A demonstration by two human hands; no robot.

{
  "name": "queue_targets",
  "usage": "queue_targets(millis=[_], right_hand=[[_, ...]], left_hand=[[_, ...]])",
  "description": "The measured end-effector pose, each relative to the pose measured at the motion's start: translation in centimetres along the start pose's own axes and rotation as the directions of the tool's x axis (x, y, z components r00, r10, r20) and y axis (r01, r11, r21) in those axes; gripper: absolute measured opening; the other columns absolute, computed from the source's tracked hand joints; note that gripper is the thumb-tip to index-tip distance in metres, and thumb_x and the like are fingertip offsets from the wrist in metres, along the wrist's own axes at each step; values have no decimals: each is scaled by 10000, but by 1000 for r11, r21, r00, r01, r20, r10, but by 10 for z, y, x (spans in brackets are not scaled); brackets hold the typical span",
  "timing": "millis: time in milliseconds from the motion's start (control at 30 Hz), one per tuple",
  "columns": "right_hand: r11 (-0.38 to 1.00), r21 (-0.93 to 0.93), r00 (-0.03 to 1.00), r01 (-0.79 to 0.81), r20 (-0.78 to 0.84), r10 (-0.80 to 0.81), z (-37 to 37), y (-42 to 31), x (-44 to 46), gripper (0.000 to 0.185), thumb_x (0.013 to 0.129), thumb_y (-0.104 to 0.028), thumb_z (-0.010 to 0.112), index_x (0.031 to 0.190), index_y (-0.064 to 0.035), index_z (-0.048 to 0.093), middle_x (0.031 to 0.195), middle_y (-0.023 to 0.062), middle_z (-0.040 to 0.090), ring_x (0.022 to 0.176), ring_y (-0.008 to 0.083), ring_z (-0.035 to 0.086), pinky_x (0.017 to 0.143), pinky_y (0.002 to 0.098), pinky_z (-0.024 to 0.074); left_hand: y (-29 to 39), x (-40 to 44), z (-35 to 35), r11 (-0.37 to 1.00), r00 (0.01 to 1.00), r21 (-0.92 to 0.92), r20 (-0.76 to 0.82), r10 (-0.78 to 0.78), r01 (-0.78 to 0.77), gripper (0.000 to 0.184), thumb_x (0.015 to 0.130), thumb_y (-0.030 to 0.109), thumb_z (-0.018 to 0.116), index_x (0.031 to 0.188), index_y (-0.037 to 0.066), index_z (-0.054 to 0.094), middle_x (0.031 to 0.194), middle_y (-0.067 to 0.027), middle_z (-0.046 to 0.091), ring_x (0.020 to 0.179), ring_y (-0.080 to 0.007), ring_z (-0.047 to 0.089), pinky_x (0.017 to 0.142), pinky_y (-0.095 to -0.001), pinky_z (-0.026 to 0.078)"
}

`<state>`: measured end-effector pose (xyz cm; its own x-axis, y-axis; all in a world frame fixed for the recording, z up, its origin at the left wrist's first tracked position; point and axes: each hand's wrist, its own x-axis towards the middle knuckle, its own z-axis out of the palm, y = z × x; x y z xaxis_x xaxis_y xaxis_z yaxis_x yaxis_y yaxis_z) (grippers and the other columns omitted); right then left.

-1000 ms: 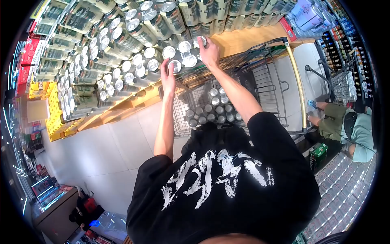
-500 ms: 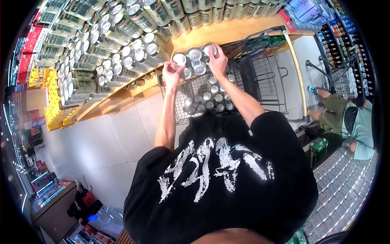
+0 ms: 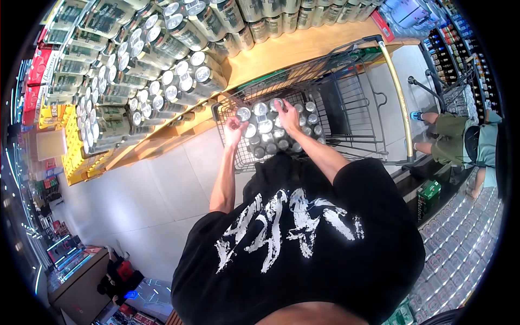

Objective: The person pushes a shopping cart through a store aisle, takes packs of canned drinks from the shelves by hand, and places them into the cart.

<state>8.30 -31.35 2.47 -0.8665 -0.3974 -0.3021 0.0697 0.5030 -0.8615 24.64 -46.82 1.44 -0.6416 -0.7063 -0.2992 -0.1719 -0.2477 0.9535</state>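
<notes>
A pack of silver-topped cans [image 3: 264, 124] is held between my two hands, inside the shopping cart [image 3: 346, 116]. My left hand [image 3: 234, 130] grips the pack's left side, its fingers bent. On the right side, my right hand [image 3: 288, 115] has its fingers wrapped round an end can. Other cans [image 3: 312, 118] stand in the cart beside and below the pack; how far the pack is from the cart's floor is hard to tell. Up and to the left, many more cans [image 3: 202, 74] are stacked on the wooden shelf [image 3: 260, 58].
The cart's handle [image 3: 397, 97] runs along its right end. Beyond it, a person [image 3: 460, 142] stands by another cart [image 3: 457, 108]. A yellow crate [image 3: 70, 141] is at the left. Wrapped packs [image 3: 460, 244] and a green box [image 3: 429, 194] lie at the lower right.
Both hands have moved the can pack off the shelf, down and towards me into the cart. Bare wood now shows where the pack stood. The person at the right has shifted slightly.
</notes>
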Motion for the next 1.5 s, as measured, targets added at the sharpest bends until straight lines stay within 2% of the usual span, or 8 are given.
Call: queue_targets(millis=[300,533,733,867,1167,1267,1367,1500], right_hand=[[952,-280,879,-124,414,236,34,67,35,953,741,-538,674,1445,-74,230,1340,245,456,1219,363,467,1009,394,380],[953,-290,881,85,470,64,69,129,43,845,736,-356,662,1439,-139,245,1386,182,422,1230,345,454,1001,392,392],[948,-302,811,-103,526,256,68,119,50,832,759,-276,691,1427,-66,243,1446,193,322,1291,362,377,1048,383,336],[945,-309,811,-107,523,263,72,122,54,804,780,-258,662,1430,-61,232,1451,205,310,1311,358,357,1054,388,327],[994,-110,861,6,506,51,82,150,55,653,814,-248,613,1383,-84,338,1332,181,439,1169,337,489,952,395,422],[980,-168,839,-109,513,182,86,179,59,528,835,-249,599,1316,-101,439,1199,150,537,957,268,592,756,351,520],[801,-113,652,-588,520,552,53,125,53,358,846,-199,592,1182,-80,561,1070,132,611,906,245,635,687,341,545],[845,3,747,-534,470,470,18,110,41,274,878,-185,591,1125,-67,601,946,92,642,740,163,641,581,261,533]], left_hand=[[-86,33,-29,984,987,76,-9,-160,160,303,771,-62,637,864,121,413,837,5,455,764,-97,462,679,-250,449],[-103,43,-45,814,889,367,-108,-445,451,227,828,131,614,977,-23,539,908,-126,606,882,-195,590,787,-339,483],[-157,46,-63,960,959,-21,63,-276,278,217,858,159,608,986,-5,547,955,-117,618,858,-184,602,767,-332,492],[-172,56,-55,911,914,91,-84,-397,403,271,781,156,737,875,85,493,791,-22,553,722,-98,515,633,-242,428],[-183,70,-60,915,938,256,71,-338,310,146,820,126,684,886,54,576,823,-25,612,747,-121,561,674,-270,467],[-174,64,-58,899,927,259,37,-373,352,138,805,98,695,919,37,649,925,-69,653,849,-172,599,764,-300,488],[-192,57,-63,899,948,333,38,-315,285,186,799,113,710,943,25,631,965,-74,642,869,-151,594,780,-288,485],[-215,37,-71,945,929,29,180,-324,325,207,799,91,709,970,24,612,995,-78,639,905,-146,595,772,-281,487]])
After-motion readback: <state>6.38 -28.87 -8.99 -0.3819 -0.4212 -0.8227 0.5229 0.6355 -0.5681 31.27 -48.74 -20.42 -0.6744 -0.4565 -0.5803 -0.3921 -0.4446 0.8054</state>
